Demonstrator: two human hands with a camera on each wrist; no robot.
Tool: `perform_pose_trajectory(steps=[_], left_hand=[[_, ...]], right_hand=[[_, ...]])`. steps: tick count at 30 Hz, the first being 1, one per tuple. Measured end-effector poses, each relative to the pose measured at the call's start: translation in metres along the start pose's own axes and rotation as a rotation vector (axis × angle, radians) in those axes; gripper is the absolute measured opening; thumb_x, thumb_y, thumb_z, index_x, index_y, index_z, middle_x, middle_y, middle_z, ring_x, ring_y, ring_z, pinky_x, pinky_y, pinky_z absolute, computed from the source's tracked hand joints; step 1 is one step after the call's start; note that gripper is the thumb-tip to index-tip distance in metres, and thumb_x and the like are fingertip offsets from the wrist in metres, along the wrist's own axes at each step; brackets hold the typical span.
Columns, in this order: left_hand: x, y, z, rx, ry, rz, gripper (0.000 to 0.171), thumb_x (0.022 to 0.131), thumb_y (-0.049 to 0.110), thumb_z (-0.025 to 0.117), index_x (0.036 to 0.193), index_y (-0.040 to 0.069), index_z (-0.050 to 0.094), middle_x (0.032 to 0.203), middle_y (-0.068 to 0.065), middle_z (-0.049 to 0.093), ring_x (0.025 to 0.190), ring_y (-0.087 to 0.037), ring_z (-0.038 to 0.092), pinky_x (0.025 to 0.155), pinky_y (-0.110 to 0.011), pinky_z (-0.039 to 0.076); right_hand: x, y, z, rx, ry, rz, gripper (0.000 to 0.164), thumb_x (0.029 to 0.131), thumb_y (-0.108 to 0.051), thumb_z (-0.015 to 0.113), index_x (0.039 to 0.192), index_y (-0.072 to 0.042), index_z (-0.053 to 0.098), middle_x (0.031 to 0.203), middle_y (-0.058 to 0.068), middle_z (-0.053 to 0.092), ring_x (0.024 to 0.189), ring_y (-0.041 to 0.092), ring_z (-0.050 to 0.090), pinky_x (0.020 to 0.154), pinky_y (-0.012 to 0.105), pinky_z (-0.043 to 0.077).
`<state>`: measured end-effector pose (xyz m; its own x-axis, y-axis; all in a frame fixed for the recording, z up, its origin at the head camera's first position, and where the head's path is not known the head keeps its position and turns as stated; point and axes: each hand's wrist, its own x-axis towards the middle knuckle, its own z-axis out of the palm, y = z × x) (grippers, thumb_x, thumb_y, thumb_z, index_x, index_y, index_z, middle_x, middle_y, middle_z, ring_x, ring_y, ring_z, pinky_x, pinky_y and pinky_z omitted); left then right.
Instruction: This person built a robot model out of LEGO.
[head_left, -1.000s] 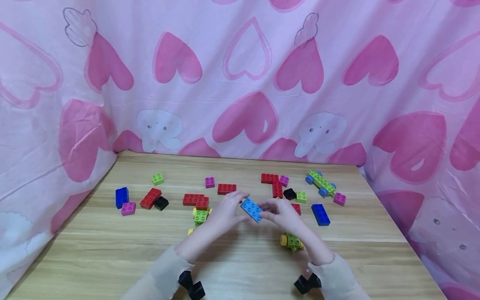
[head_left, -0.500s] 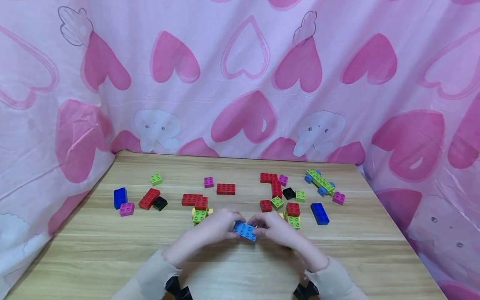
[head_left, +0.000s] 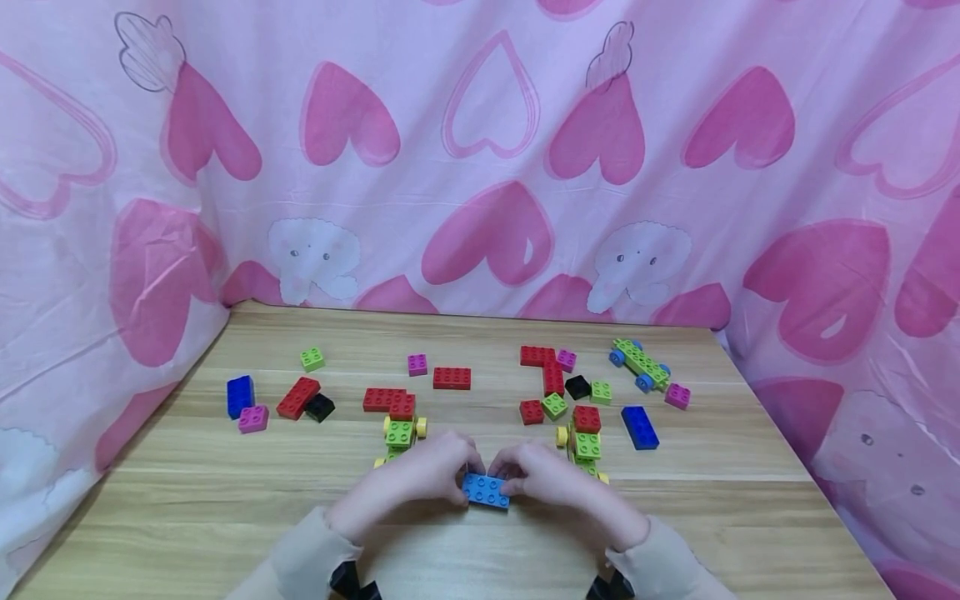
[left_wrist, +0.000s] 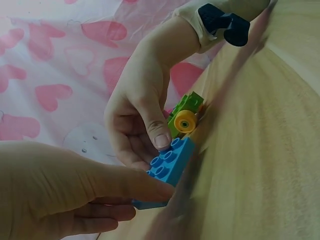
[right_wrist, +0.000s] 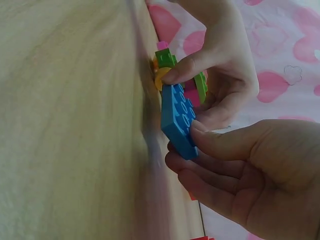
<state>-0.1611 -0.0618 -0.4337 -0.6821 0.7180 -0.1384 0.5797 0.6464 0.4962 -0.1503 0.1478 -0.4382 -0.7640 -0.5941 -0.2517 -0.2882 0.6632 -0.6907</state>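
Note:
A light blue brick with two rows of studs is between my two hands, close over the near middle of the tabletop. My left hand pinches its left end, thumb on the near side. At the opposite end my right hand grips the brick between thumb and fingers. In the left wrist view the studs of the blue brick face up toward the camera. The right wrist view shows the smooth side of the blue brick, with both thumbs on it.
Green wheeled pieces with yellow wheels stand beyond my left wrist and right wrist. Red bricks, a dark blue brick, a black brick and a blue-wheeled green base lie farther back. A pink heart-print curtain borders the table.
Both hands have brought the light blue brick toward the near edge and lower, turning it from slanted to nearly level across. The red and green bricks behind the hands have come into view.

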Motion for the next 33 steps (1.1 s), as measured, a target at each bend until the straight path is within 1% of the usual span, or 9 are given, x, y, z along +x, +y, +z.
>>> perform_pose_trajectory(steps=[2, 8, 14, 21, 28, 33], left_hand=[[-0.001, 0.0004, 0.0019, -0.004, -0.008, -0.002, 0.033, 0.068, 0.016, 0.088, 0.1, 0.017, 0.078, 0.085, 0.012, 0.064, 0.074, 0.0, 0.052, 0.07, -0.016, 0.046], [-0.003, 0.0017, 0.0048, -0.012, -0.032, -0.022, 0.031, 0.066, 0.018, 0.09, 0.095, 0.018, 0.077, 0.082, 0.013, 0.063, 0.074, 0.001, 0.052, 0.071, -0.017, 0.047], [-0.0027, 0.0024, 0.0083, -0.023, -0.061, -0.044, 0.03, 0.065, 0.019, 0.091, 0.091, 0.019, 0.076, 0.08, 0.014, 0.065, 0.074, 0.002, 0.054, 0.074, -0.019, 0.048], [-0.0031, 0.002, 0.0101, -0.006, -0.072, -0.032, 0.03, 0.063, 0.021, 0.091, 0.088, 0.019, 0.075, 0.077, 0.016, 0.064, 0.071, 0.002, 0.053, 0.072, -0.018, 0.047], [-0.0038, -0.0018, 0.0107, -0.039, -0.075, -0.027, 0.028, 0.065, 0.024, 0.092, 0.087, 0.018, 0.076, 0.076, 0.016, 0.064, 0.07, 0.002, 0.053, 0.071, -0.017, 0.047], [-0.0042, -0.0031, 0.0107, -0.036, -0.077, -0.021, 0.028, 0.065, 0.026, 0.092, 0.087, 0.018, 0.076, 0.075, 0.016, 0.064, 0.07, 0.001, 0.053, 0.071, -0.017, 0.047]], right_hand=[[-0.0005, -0.0014, 0.0011, -0.006, -0.015, 0.001, 0.018, 0.089, -0.01, 0.07, 0.107, -0.013, 0.072, 0.097, -0.005, 0.072, 0.086, 0.004, 0.063, 0.081, 0.022, 0.053], [0.0002, -0.0009, 0.0047, -0.034, -0.023, -0.036, 0.019, 0.085, -0.009, 0.074, 0.104, -0.012, 0.073, 0.093, -0.006, 0.072, 0.083, 0.0, 0.062, 0.078, 0.019, 0.052], [0.001, -0.0012, 0.0067, -0.042, -0.05, -0.038, 0.018, 0.085, -0.01, 0.074, 0.102, -0.015, 0.074, 0.091, -0.009, 0.071, 0.079, 0.0, 0.058, 0.079, 0.021, 0.051], [0.0024, -0.0018, 0.0078, -0.032, -0.067, -0.04, 0.018, 0.085, -0.007, 0.073, 0.102, -0.013, 0.075, 0.09, -0.01, 0.071, 0.078, 0.0, 0.057, 0.078, 0.019, 0.05], [0.0065, -0.0001, 0.008, -0.075, -0.082, -0.058, 0.016, 0.085, -0.007, 0.074, 0.101, -0.012, 0.074, 0.088, -0.008, 0.07, 0.076, -0.001, 0.055, 0.076, 0.017, 0.048], [0.0088, -0.0004, 0.008, -0.087, -0.102, -0.056, 0.016, 0.085, -0.007, 0.073, 0.101, -0.012, 0.074, 0.088, -0.005, 0.07, 0.076, -0.001, 0.055, 0.077, 0.017, 0.048]])
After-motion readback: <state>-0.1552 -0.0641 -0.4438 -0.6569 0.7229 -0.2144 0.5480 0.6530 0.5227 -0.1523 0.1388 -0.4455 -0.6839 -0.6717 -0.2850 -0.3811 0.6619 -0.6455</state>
